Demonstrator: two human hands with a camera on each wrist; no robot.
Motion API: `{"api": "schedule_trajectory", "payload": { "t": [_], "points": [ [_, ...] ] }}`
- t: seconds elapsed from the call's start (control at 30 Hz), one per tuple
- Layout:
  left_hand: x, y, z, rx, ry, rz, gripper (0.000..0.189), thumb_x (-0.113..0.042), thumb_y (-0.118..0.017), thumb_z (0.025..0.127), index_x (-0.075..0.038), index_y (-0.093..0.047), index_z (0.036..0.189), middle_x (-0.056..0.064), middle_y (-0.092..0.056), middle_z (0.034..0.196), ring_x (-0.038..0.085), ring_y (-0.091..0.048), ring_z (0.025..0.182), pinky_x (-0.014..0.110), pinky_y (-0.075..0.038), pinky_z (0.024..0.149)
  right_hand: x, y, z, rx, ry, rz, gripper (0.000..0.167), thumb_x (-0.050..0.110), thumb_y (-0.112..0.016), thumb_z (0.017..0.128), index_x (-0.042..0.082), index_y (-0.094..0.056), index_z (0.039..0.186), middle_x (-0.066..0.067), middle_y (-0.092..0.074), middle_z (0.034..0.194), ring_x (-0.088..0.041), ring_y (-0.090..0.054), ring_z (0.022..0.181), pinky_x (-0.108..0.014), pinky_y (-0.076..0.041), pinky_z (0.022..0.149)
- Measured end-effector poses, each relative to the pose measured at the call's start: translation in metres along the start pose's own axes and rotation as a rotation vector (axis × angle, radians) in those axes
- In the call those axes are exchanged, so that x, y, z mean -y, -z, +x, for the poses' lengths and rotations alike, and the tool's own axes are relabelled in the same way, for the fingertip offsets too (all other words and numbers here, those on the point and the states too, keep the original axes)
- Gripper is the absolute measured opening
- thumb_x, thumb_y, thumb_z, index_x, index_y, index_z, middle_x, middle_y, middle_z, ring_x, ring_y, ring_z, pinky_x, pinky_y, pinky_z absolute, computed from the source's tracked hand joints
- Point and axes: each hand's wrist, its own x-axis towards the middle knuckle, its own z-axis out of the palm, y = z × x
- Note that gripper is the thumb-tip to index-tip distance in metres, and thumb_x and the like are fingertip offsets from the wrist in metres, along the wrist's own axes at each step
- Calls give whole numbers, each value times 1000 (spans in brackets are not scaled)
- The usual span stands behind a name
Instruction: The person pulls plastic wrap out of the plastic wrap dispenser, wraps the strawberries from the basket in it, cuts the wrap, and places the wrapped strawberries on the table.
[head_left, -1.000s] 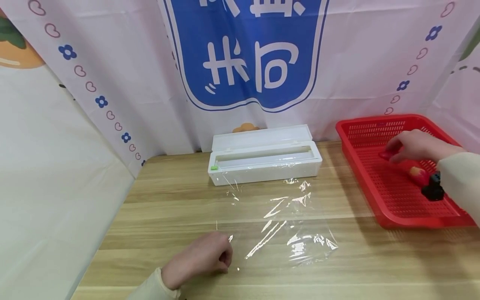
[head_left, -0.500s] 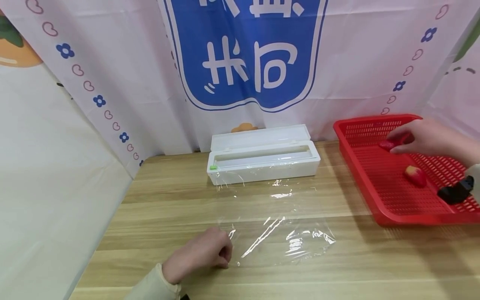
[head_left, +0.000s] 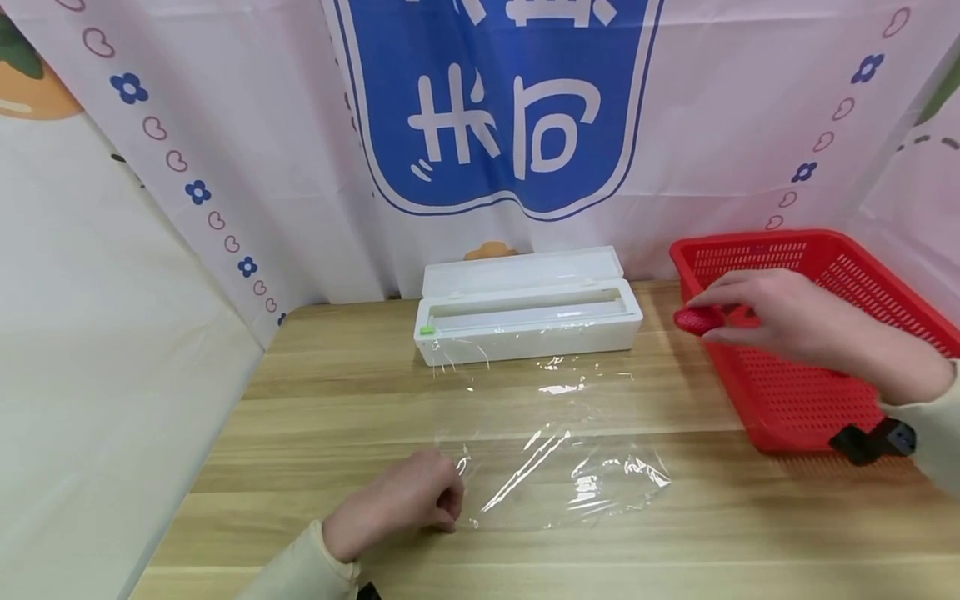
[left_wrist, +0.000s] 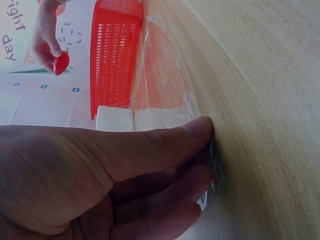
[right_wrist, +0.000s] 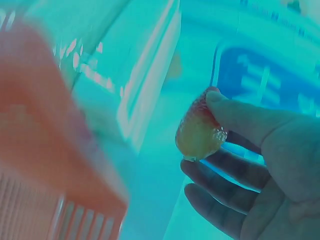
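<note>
Since half a second ago, the right hand (head_left: 780, 321) has carried the small red strawberry (head_left: 697, 320) leftward, from over the basket's far end to its left rim. Thumb and fingertips pinch the berry, which hangs above that rim, off the table. At the hand's 3 o'clock sits the red perforated plastic basket (head_left: 795, 400). The left hand (head_left: 397, 507) has stayed put, fingers curled, pressing down the near-left corner of the clear sheet of cling film (head_left: 555, 450) on the wooden table (head_left: 315, 392). At the film's 12 o'clock lies the open white cling-film dispenser box (head_left: 528, 308).
</note>
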Motion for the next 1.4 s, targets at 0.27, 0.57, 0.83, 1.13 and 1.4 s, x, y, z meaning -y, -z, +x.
{"api": "schedule_trajectory", "payload": {
  "t": [0.27, 0.57, 0.83, 1.13, 1.4],
  "points": [
    [3, 0, 1, -5, -2, -2, 24, -11, -86, 69, -18, -65, 60, -15, -52, 56, -5, -43, 53, 13, -42, 50, 50, -35, 8, -84, 195, 49, 49, 21, -89, 71, 20, -72, 117, 1, -73, 106, -15, -69, 92, -33, -61, 72],
    [2, -1, 1, -6, 2, -6, 24, -13, -86, 69, -19, -65, 60, -15, -52, 57, -5, -43, 54, 13, -41, 50, 82, -79, 13, -141, 323, 61, 49, 27, -88, 73, 18, -70, 118, 2, -72, 103, -13, -68, 91, -33, -60, 74],
    [4, -2, 1, -19, -6, 14, 24, -13, -86, 69, -19, -65, 60, -16, -50, 57, -5, -42, 54, 13, -40, 50, 103, -108, 19, -179, 445, 94, 39, 32, -86, 75, 21, -73, 110, 7, -70, 95, -7, -66, 83, -26, -58, 71],
    [5, -1, 0, -25, -17, 35, 24, -13, -86, 68, -20, -65, 60, -17, -49, 57, -6, -41, 54, 13, -39, 49, 125, -139, 22, -160, 510, 134, 36, 32, -84, 78, 19, -73, 109, 4, -70, 101, -10, -66, 91, -28, -59, 80],
    [5, -1, 0, -23, -23, 38, 24, -13, -86, 68, -20, -65, 60, -17, -50, 57, -6, -42, 54, 13, -39, 49, 133, -157, 20, -105, 487, 121, 34, 34, -80, 81, 20, -73, 111, 4, -69, 104, -11, -66, 94, -29, -59, 81]
  ]
}}
